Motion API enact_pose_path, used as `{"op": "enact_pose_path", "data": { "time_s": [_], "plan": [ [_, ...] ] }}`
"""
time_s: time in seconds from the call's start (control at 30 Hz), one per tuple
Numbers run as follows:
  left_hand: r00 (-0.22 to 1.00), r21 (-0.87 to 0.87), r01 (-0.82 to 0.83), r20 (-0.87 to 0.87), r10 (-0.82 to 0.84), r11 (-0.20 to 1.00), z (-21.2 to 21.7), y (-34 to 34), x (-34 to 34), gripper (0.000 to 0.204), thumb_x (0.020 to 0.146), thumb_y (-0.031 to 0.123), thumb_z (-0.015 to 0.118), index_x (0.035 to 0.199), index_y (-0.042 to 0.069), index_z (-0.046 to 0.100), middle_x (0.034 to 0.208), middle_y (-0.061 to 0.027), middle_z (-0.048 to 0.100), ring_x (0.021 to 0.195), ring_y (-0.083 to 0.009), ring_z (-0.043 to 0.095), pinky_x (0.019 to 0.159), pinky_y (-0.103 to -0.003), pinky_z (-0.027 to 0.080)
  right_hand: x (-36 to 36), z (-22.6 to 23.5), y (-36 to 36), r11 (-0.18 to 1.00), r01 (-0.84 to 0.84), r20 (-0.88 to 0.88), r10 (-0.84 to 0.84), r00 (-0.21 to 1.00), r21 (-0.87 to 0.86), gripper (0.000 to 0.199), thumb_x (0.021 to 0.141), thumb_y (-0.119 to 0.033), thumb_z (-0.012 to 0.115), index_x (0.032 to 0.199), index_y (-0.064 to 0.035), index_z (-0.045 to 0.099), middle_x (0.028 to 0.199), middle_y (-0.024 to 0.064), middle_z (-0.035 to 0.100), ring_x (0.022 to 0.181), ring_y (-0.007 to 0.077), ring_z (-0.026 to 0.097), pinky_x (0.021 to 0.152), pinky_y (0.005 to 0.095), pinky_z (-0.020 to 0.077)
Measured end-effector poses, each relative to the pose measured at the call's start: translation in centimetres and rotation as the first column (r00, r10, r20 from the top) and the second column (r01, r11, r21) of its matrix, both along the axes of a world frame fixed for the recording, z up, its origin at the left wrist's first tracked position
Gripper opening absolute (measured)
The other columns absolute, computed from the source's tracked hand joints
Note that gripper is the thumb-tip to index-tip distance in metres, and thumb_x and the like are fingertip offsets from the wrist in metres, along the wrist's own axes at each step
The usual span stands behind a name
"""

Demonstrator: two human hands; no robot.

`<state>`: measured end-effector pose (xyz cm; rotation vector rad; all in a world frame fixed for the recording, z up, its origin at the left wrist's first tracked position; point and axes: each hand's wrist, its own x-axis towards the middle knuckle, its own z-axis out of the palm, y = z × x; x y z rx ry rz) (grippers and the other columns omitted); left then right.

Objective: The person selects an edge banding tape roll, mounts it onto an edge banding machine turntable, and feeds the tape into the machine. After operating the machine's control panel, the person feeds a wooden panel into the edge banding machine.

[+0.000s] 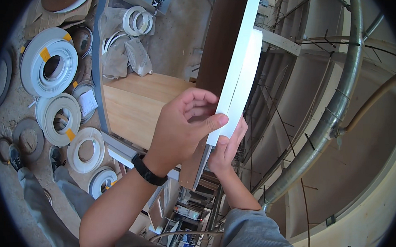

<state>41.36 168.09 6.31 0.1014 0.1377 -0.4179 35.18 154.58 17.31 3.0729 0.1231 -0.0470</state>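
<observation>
A brown board (215,40) stands on edge, with a long white edge band (235,67) running along its narrow side. A second length of white band (253,60) bows away from the first, leaving a thin gap. My left hand (184,117), a black band on its wrist, presses its thumb onto the white band near the lower end; its fingers curl against the board's brown face. On the opposite side, my right hand (228,148) closes round the bowed band, its thumb near the lower end. Below both hands, a dark strip of board edge (202,165) shows uncovered.
Several rolls of edge banding (54,70) lie on the floor at left, near legs in grey trousers (45,207). A light wood panel (134,106) lies beyond my left hand, with plastic bags (137,57) and loose rolls (138,21) above it. A metal duct (339,93) curves at right.
</observation>
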Motion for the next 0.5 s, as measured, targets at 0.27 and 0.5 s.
{"op": "enact_pose_path", "data": {
  "time_s": [0.27,0.5],
  "plan": [
    [0.997,0.007,-0.061,-0.051,0.061,0.998,0.5,-0.3,5.6,0.039,0.085,0.017,0.084,0.112,-0.004,0.065,0.097,-0.0128,0.072,0.081,-0.0171,0.070,0.074,-0.028,0.059,0.1,0.1,0.6,1.000,-0.020,0.015,0.021,1.000,-0.020,0.078,0.110,-0.053,0.027,0.160,0.0062,0.019,0.148,0.0265,0.032,0.132,0.0405,0.037,0.111,0.0530,0.0280],
    [0.956,0.136,0.113,-0.284,-0.070,0.984,-8.5,0.0,3.3,0.043,0.107,0.046,0.051,0.116,0.007,0.064,0.099,-0.0083,0.071,0.083,-0.0159,0.067,0.079,-0.029,0.058,0.3,-0.1,0.2,0.999,-0.032,0.040,0.032,0.999,0.003,0.075,0.110,-0.050,0.027,0.160,0.0053,0.020,0.146,0.0255,0.035,0.130,0.0403,0.040,0.110,0.0506,0.0308]
  ]
}}
